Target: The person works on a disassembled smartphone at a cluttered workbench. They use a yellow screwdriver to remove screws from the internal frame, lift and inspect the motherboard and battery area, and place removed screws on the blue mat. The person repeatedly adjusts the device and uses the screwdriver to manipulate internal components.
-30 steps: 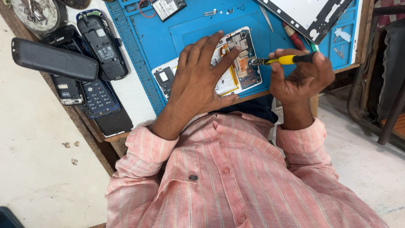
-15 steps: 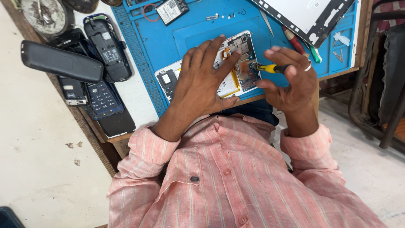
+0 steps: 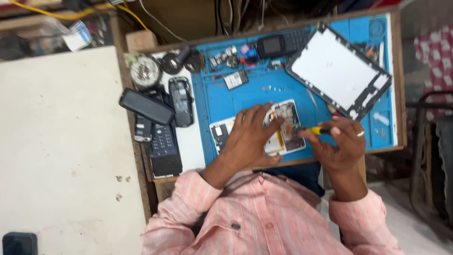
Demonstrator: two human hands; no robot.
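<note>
An opened white phone (image 3: 287, 123) with its insides showing lies on the blue work mat (image 3: 245, 101). My left hand (image 3: 250, 137) rests flat on its left part, fingers spread, pressing it down. My right hand (image 3: 340, 144) is closed around a yellow-handled screwdriver (image 3: 317, 130), whose tip points left onto the phone's right edge. A ring is on one finger of the right hand.
A tablet frame with a white panel (image 3: 339, 70) lies at the mat's back right. A black keypad phone (image 3: 276, 45) and small parts (image 3: 235, 79) sit at the back. Several dark handsets (image 3: 163, 118) are piled left of the mat. A pale floor (image 3: 56, 141) is at the left.
The view has pulled back and shifted. My right hand brought the screwdriver from the right onto the phone's right edge. The left hand stayed pressed on the phone.
</note>
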